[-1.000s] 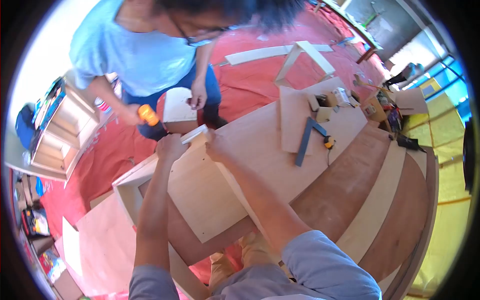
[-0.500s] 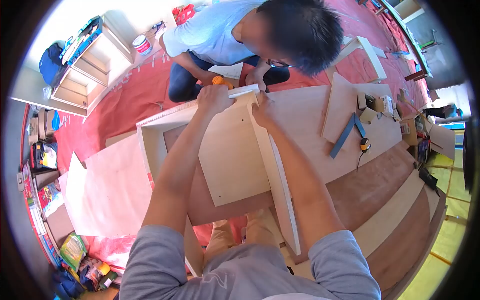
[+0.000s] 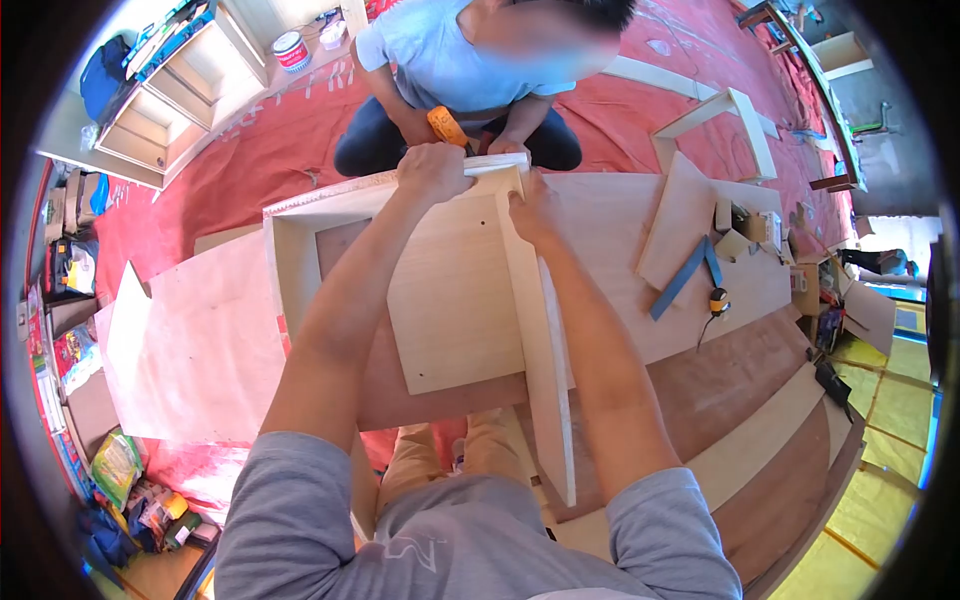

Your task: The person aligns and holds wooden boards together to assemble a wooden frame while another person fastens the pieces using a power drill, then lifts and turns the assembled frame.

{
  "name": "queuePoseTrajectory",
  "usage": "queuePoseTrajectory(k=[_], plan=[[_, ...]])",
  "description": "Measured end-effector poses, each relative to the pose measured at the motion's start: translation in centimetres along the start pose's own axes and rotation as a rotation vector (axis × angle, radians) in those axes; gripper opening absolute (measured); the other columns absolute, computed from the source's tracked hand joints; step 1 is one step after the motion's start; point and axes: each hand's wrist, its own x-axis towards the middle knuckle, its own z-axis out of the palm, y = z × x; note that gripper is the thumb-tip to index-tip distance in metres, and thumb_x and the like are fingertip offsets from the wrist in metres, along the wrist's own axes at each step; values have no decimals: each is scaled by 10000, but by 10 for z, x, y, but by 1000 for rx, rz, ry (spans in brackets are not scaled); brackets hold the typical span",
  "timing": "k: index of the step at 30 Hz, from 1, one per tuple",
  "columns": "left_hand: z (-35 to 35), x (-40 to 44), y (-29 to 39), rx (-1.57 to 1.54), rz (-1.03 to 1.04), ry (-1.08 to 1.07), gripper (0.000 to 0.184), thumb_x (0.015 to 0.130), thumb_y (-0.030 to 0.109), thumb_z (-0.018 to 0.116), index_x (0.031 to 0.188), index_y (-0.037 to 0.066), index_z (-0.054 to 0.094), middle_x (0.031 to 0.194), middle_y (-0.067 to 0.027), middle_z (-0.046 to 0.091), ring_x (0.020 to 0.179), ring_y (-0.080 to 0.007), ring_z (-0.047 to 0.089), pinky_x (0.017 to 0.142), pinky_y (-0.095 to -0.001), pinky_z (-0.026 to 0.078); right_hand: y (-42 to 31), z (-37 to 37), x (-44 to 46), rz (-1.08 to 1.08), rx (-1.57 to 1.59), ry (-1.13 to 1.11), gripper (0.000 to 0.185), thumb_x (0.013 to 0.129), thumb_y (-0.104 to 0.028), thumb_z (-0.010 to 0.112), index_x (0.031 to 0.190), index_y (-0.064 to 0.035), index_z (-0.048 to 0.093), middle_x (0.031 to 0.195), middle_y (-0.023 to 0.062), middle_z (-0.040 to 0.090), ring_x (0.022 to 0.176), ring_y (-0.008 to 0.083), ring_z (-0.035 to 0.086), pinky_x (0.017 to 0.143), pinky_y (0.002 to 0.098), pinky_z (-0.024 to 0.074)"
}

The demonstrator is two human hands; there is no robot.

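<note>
A pale wooden frame (image 3: 292, 262) stands on the boards in front of me. My left hand (image 3: 434, 174) is closed over its far edge, left of the corner. At that corner, my right hand (image 3: 534, 207) grips the upright wooden panel (image 3: 545, 370), which runs back towards me. Inside the frame lies a light wood board (image 3: 455, 300) with small dark holes. Across from me sits a co-worker (image 3: 470, 70), bent forward, with an orange tool (image 3: 446, 126) at one hand, just beyond my left hand. The co-worker's other hand is close to the frame's far corner.
A blue square (image 3: 680, 278) and a tape measure (image 3: 718, 300) lie on the large board at right, near small boxes (image 3: 768, 230). A wooden shelf unit (image 3: 165, 125) and a paint can (image 3: 291, 51) are at back left. Red sheeting (image 3: 265, 215) covers the floor.
My view has swung round and now looks more squarely at the frame. The co-worker has gone from leaning over on the left to sitting low opposite me. Both my hands keep their grip.
</note>
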Motion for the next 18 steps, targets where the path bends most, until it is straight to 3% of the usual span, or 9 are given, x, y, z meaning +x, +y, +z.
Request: queuePoseTrajectory(k=[10, 15, 18], plan=[[7, 3, -5, 20, 46, 26, 394, 754, 408, 712, 944, 63, 718, 927, -145, 713, 910, -311, 689, 789, -426, 546, 6, 4, 4, -6, 60, -16, 451, 833, -160, 616, 1251, -33, 504, 1080, 259, 643, 1043, 435, 603, 906, 479, 464], [7, 7, -7, 81, 11, -6, 435, 769, 472, 663, 984, 96, 691, 969, -140, 701, 911, -325, 678, 784, -459, 536, 14, 11, 5, 7, 91, -18, 444, 838, -185, 604, 1230, 3, 511, 1128, 283, 615, 1089, 441, 577, 918, 486, 454], [8, 8, -2, 125, 14, -33, 452, 774, 487, 658, 997, 96, 695, 953, -161, 704, 903, -330, 682, 788, -454, 535, 8, -1, 8, 135, 123, -254, 495, 837, -205, 605, 1266, 15, 496, 1192, 290, 582, 1131, 402, 570, 943, 457, 448]])
